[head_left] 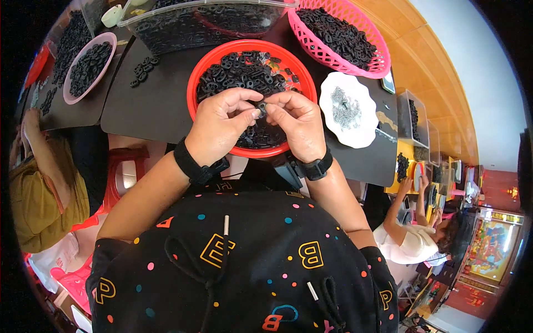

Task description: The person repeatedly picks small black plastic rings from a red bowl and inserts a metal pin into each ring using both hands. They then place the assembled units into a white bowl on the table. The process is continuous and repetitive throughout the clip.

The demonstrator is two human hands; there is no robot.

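Both my hands meet over a red round basin heaped with small black oval parts that have holes in them. Between the fingertips sits one small black part, pinched from both sides. My left hand grips it with thumb and forefinger, and my right hand does likewise; what else the fingers hold is too small to make out. To the right of the basin, a white scalloped plate carries a pile of small shiny metal pieces.
A clear plastic bin of black parts stands behind the basin, with a pink basket at its right. A pink bowl and loose black parts lie leftward. One co-worker sits left, another right.
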